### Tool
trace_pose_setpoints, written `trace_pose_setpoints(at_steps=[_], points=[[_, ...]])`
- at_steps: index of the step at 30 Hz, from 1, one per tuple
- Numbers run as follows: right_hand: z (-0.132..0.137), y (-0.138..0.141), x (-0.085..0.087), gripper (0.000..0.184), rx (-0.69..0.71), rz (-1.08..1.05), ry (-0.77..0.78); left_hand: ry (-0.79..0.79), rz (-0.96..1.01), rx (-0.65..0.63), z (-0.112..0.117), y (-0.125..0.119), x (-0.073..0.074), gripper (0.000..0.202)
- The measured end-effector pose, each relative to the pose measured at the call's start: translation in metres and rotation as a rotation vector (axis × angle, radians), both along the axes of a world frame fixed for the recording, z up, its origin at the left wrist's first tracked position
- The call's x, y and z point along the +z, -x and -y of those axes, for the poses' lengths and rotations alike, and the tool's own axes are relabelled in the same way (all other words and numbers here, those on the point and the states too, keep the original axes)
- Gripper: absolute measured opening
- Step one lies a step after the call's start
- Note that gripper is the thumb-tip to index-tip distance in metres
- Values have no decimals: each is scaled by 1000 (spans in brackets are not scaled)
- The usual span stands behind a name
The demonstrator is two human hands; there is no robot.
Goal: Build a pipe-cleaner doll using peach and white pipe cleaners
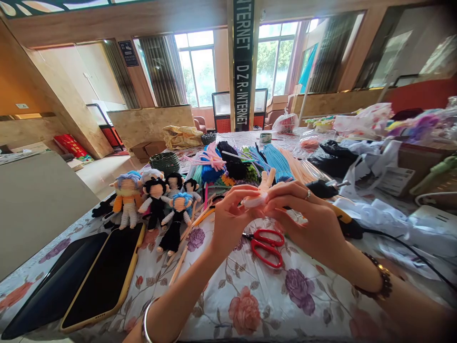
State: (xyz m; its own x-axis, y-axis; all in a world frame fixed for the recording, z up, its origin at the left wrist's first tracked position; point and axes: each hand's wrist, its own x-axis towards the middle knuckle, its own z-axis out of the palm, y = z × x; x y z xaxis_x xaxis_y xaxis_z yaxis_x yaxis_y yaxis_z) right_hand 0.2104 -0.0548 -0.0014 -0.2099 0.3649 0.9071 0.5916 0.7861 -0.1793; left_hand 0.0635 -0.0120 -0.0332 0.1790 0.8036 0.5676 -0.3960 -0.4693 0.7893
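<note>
Left hand and right hand fingers pinch a peach-and-white chenille figure, seemingly unfinished; 6 colourful chenille dolls look complete.

Forearms aslant, left hand and right hand close together, fingers in a bent pinch.

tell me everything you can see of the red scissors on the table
The red scissors have two looped, smooth, plastic-looking handles and a dark part where these meet. They lie on the floral tablecloth, between the forearms, loops to the right, blade end pointing left and mostly hidden by the left hand. Neither hand seems to hold them; how far the blades are open cannot be told.
</note>
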Motion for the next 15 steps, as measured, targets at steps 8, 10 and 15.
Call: trace_pose_setpoints(at_steps=[8, 10, 15], points=[[3, -3, 1, 10, 15, -106, 201, 3, 3, 69, -2, 0, 2, 20], [2, -6, 1, 8, 1, -139, 307, 23, 40, 105, -3, 1, 2, 19], [0, -8, -1, 30, 49, -122, 506, 191, 240, 121, -8, 4, 5, 26]])
